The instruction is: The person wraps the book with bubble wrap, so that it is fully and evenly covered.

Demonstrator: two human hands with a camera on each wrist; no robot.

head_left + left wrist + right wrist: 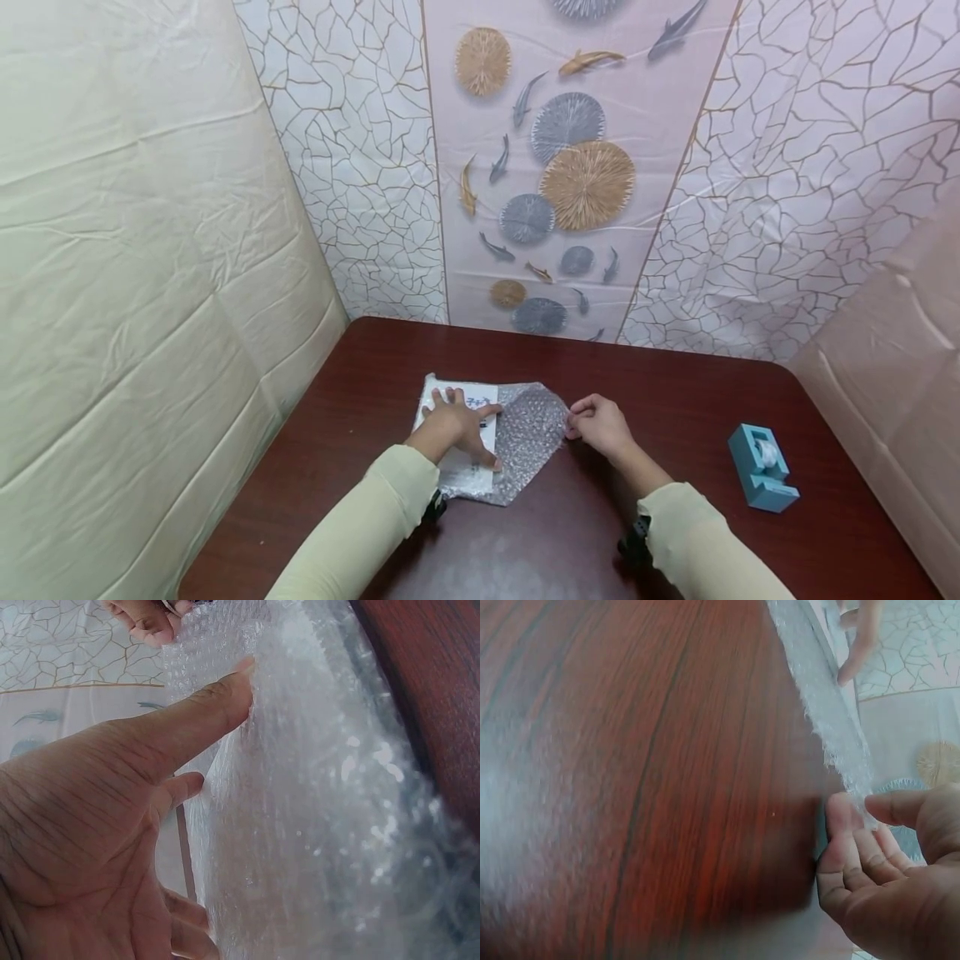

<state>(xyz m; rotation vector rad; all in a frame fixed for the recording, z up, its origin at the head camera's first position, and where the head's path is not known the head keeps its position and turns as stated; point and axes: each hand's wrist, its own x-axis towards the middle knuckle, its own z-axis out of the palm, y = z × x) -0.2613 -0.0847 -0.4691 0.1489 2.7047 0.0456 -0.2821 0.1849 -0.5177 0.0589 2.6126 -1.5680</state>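
Note:
A white printed item point(457, 479) lies on bubble wrap point(528, 433) on the table. The left hand point(456, 423) rests on the item with its fingers spread; in the left wrist view that hand point(112, 795) has its thumb and fingertips against the bubble wrap point(300, 787). At the wrap's right end, the right hand point(600, 425) pinches its tapered edge. Seen in the right wrist view, the right hand point(892, 862) holds the tip of the wrap point(817, 697) between thumb and curled fingers.
A blue tape dispenser point(761, 467) with a roll of clear tape stands at the right on the dark red table point(637, 375). Patterned cloth point(375, 167) hangs behind the table, with pale quilted cloth point(150, 250) at the left.

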